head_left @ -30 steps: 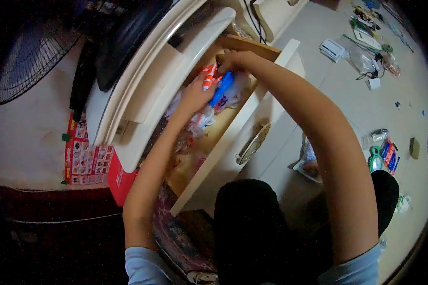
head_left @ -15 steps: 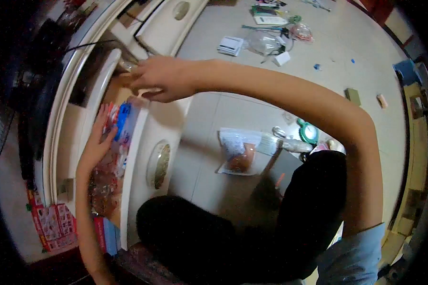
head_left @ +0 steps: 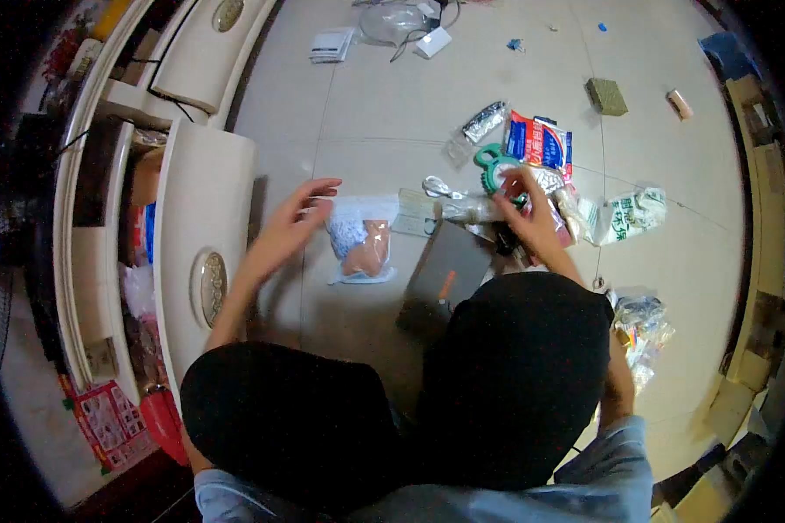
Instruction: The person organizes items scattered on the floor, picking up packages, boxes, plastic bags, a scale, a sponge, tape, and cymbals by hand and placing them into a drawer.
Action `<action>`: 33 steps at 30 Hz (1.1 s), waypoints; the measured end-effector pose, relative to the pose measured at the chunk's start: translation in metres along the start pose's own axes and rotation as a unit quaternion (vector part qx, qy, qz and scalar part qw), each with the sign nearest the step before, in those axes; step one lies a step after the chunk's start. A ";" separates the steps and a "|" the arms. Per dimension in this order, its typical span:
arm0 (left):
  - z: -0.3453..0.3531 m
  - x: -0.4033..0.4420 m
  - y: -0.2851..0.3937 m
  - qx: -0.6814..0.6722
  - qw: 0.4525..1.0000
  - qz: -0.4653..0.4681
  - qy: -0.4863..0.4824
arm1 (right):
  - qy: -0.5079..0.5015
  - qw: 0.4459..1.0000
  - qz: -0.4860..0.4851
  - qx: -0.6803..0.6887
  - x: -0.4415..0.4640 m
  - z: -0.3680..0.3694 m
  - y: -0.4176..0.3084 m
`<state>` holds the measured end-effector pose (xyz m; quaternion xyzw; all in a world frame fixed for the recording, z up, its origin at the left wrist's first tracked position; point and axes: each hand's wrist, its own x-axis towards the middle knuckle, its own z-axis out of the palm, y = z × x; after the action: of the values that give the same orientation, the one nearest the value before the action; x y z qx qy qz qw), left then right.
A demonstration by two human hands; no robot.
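My left hand hovers at the left edge of a clear zip bag, fingers stretched out, holding nothing. White-blue bits and a tan piece show inside the bag. On the right, my right hand reaches over a cluster of items, thumb and fingers apart. Nearest its fingertips is a green-rimmed round object with a pale face; I cannot tell whether they touch. A red and blue packet lies just beyond. A dark grey box sits between my hands, close to my knee.
An open drawer with bagged items inside stands at my left. White-green plastic bags lie to the right. Further off are a green block, a small pinkish piece and white papers.
Both hands have left the drawer and moved right, over the floor items. The view has turned right, and the drawer now appears pushed further in. A red and blue packet now shows among the items.
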<state>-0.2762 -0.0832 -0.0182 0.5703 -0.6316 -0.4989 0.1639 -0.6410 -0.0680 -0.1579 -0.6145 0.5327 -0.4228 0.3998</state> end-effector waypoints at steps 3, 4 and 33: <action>0.056 0.000 -0.088 0.087 0.977 -0.055 0.189 | 0.023 0.998 0.034 0.053 -0.043 0.032 0.005; 0.070 -0.002 -0.107 0.124 0.955 -0.077 0.258 | 0.030 0.998 0.042 0.041 -0.051 0.041 -0.002; 0.138 -0.061 -0.091 -0.416 0.856 -0.125 0.282 | -0.049 0.887 0.355 0.291 -0.115 0.115 -0.041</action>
<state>-0.3145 0.0455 -0.1318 0.6391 -0.2157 -0.5495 0.4930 -0.5283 0.0550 -0.1670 -0.2606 0.5482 -0.3582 0.7094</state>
